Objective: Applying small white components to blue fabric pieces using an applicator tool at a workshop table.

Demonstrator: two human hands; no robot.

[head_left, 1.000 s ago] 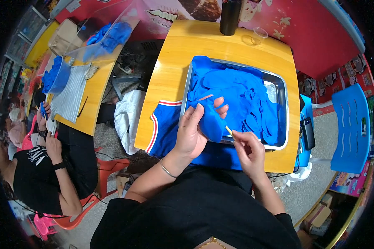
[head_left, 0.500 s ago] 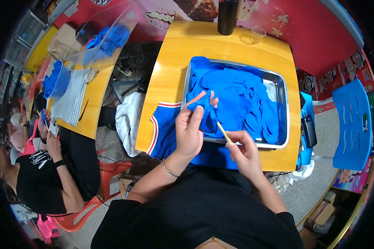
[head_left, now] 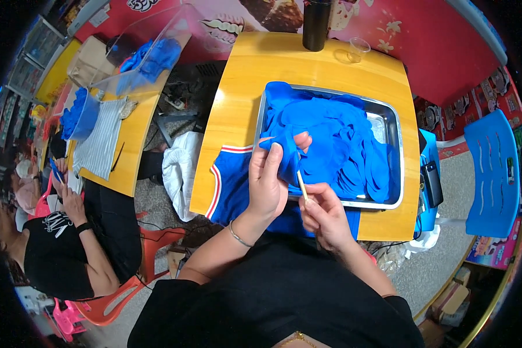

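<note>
The left hand (head_left: pixel 268 184) is closed in a grip on a blue cloth piece (head_left: pixel 285 152), held up at the near left corner of the metal tray (head_left: pixel 392 122); the right hand (head_left: pixel 323 211) pinches a thin stick (head_left: pixel 301 184), its tip against that piece. The tray, on the yellow surface (head_left: pixel 243 87), is heaped with blue cloth pieces (head_left: pixel 348 151); a blue jersey (head_left: pixel 232 185) lies beside and under it; a black bottle (head_left: pixel 316 23) and a clear cup (head_left: pixel 358 47) stand at the far edge.

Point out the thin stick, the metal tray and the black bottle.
thin stick (head_left: pixel 301 182), head view, mid-shaft above the right hand
metal tray (head_left: pixel 392 118), head view, bare right rim
black bottle (head_left: pixel 316 26), head view, its body
</note>
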